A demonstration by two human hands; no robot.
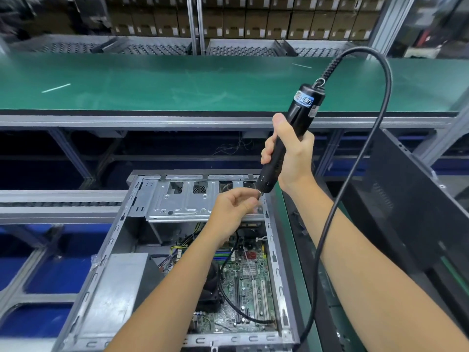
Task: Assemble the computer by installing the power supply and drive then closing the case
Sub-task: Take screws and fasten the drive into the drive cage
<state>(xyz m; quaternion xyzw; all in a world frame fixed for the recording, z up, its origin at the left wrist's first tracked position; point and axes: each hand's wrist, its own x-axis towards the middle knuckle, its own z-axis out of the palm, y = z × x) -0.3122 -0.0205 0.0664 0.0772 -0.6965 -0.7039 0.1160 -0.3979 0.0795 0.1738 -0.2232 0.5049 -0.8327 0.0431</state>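
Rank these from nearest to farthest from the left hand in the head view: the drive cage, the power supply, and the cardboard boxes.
From the left hand:
1. Drive cage, directly beside the hand, at the case's far end.
2. Power supply, lower left inside the case.
3. Cardboard boxes, on shelving beyond the green belt.

One of each on the line.
One open case (142, 250), one electric screwdriver (291, 130), one side panel (411, 199), seemingly.
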